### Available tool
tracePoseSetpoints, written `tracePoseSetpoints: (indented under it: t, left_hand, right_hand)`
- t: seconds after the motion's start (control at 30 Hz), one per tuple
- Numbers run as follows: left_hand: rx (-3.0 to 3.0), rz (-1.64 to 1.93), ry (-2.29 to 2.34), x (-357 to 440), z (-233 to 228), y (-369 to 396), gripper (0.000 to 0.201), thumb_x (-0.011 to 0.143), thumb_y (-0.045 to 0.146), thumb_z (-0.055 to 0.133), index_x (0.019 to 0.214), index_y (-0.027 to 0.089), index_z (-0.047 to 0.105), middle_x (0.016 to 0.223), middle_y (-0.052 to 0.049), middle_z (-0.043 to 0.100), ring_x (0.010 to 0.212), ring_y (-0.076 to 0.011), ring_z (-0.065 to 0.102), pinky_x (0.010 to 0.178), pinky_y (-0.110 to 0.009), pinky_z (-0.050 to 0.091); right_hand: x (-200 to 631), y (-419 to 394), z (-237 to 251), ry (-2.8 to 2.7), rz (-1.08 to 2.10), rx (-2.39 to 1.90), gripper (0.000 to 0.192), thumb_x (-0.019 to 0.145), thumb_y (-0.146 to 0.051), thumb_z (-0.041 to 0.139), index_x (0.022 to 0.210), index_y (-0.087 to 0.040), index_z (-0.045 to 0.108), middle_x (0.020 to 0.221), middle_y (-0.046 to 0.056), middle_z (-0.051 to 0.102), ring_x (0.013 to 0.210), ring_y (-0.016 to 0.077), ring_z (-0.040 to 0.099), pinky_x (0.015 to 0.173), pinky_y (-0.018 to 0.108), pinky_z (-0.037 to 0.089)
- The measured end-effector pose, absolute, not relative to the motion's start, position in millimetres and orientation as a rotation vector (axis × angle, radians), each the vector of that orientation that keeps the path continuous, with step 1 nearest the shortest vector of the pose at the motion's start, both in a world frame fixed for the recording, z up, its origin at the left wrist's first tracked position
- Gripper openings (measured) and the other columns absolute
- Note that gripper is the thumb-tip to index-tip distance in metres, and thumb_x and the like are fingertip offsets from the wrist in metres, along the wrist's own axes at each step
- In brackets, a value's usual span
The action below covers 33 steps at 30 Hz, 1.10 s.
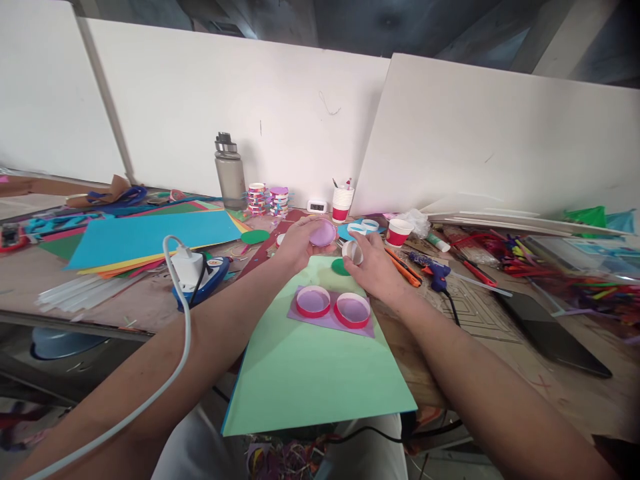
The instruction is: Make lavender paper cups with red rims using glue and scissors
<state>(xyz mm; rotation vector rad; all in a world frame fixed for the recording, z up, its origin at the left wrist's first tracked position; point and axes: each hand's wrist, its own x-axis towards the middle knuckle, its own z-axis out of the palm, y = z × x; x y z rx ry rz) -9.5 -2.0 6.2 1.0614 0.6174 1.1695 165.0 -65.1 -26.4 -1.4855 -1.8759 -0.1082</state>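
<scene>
My left hand [295, 245] holds a round lilac paper disc [323, 233] above the far end of a light green sheet [310, 373]. Close beside it, my right hand [373, 263] grips a small white paper cup [353, 252], tipped so its mouth faces left. Nearer to me, two red-and-white rings [313, 301] [353, 310] lie side by side on a purple paper piece [295, 312] that rests on the green sheet. A small green paper circle [340, 268] sits just under my right hand.
A blue hot glue gun [434, 272] and orange cutter [407, 272] lie right of my right hand. A white charger [187, 268] with its cable sits left, by stacked coloured sheets [150, 237]. A bottle [229, 172], tape rolls [267, 199] and red-white cups [343, 202] stand behind. A dark phone [555, 340] lies at right.
</scene>
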Motion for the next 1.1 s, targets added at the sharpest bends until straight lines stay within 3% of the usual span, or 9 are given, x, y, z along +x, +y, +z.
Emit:
tracePoseSetpoints:
  t: [0.2, 0.37, 0.63, 0.9, 1.1]
  left_hand:
    - [1.075, 1.153, 0.617, -9.0, 3.4, 0.6, 0.02, 0.086, 0.021, 0.071, 0.104, 0.013, 0.067, 0.091, -0.01, 0.071, 0.078, -0.0178, 0.068, 0.064, -0.031, 0.06]
    - [1.103, 1.145, 0.616, -7.7, 1.1, 2.2, 0.024, 0.083, 0.021, 0.077, 0.104, 0.014, 0.067, 0.092, -0.008, 0.07, 0.076, -0.0171, 0.066, 0.062, -0.032, 0.059]
    - [1.112, 1.115, 0.6, -7.3, 5.0, -1.2, 0.032, 0.078, 0.006, 0.072, 0.108, 0.016, 0.068, 0.096, -0.007, 0.071, 0.079, -0.0172, 0.068, 0.066, -0.033, 0.06]
    - [1.092, 1.03, 0.531, -9.0, 6.2, -2.8, 0.03, 0.077, 0.02, 0.081, 0.103, 0.014, 0.068, 0.097, -0.009, 0.073, 0.081, -0.0192, 0.071, 0.061, -0.028, 0.059]
    - [1.071, 0.985, 0.534, -8.8, 4.0, -2.5, 0.032, 0.077, 0.023, 0.085, 0.102, 0.016, 0.067, 0.095, -0.007, 0.072, 0.081, -0.0188, 0.072, 0.066, -0.031, 0.061]
  right_hand:
    - [166.6, -65.0, -24.9, -1.816, -0.124, -1.435, 0.053, 0.086, -0.03, 0.062, 0.137, -0.014, 0.06, 0.121, 0.017, 0.053, 0.118, 0.0326, 0.058, 0.113, 0.051, 0.045]
    - [164.7, -67.0, -23.0, -1.794, -0.13, -1.391, 0.049, 0.087, -0.03, 0.061, 0.135, -0.017, 0.062, 0.12, 0.015, 0.054, 0.117, 0.0316, 0.059, 0.112, 0.051, 0.045]
    - [168.5, -63.9, -25.9, -1.778, -0.117, -1.561, 0.047, 0.088, -0.034, 0.066, 0.131, -0.016, 0.064, 0.119, 0.016, 0.057, 0.115, 0.0327, 0.061, 0.108, 0.05, 0.048]
    - [162.0, -63.5, -26.5, -2.071, 0.06, -1.668, 0.031, 0.088, -0.034, 0.073, 0.115, -0.02, 0.074, 0.11, 0.013, 0.068, 0.108, 0.03, 0.064, 0.098, 0.044, 0.05]
    - [166.8, -57.9, -33.2, -2.062, -0.087, -1.647, 0.029, 0.093, -0.043, 0.068, 0.111, -0.023, 0.077, 0.111, 0.014, 0.072, 0.114, 0.0336, 0.06, 0.101, 0.05, 0.046]
